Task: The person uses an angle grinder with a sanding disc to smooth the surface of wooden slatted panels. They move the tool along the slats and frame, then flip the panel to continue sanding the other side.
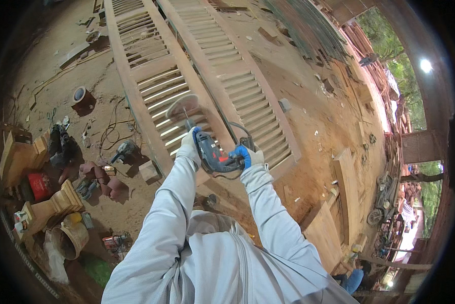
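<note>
Both my hands, in white and blue gloves, are closed round a dark power drill [210,151] with red parts. At its front end is a round sanding disc [179,107], over the slats of the left louvered wooden panel [145,71]; whether it touches them I cannot tell. My left hand [189,145] wraps the drill's body near the front. On the rear handle is my right hand [250,156], with a dark cord looping beside it. A second louvered panel [232,66] lies alongside on the right, a narrow gap between the two.
Left of the panels another power tool [127,151] lies on the dirt by tangled cords. A round can-like container [83,100], carved wooden pieces [50,207] and a bucket [71,238] stand farther left. To the right are planks [346,197], a motorcycle [383,200] and another person [355,278].
</note>
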Demonstrator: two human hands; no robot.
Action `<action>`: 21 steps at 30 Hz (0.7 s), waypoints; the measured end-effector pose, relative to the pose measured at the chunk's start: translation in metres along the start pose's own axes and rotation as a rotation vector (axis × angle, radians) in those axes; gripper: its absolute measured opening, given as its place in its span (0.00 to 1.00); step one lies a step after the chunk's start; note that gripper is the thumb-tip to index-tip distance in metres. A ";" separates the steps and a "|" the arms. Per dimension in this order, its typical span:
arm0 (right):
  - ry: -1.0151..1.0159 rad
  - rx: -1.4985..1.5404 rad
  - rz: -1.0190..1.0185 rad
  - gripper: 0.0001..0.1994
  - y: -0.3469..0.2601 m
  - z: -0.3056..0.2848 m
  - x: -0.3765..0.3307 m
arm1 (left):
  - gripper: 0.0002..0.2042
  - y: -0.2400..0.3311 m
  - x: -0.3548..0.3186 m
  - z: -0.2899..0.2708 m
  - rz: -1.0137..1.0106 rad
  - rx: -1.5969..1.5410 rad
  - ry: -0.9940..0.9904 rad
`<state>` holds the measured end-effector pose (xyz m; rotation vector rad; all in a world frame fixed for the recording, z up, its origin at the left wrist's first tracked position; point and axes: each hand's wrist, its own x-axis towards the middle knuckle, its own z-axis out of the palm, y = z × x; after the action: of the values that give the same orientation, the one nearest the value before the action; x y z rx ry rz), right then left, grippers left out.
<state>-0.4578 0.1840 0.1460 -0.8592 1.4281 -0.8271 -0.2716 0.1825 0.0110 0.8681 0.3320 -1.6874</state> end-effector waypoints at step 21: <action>-0.022 -0.033 0.014 0.09 0.000 0.017 0.001 | 0.14 0.008 0.009 -0.025 0.006 0.028 0.115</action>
<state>-0.4405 0.1829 0.1453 -0.8798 1.4310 -0.7831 -0.2557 0.1894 -0.0108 0.9888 0.3838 -1.6433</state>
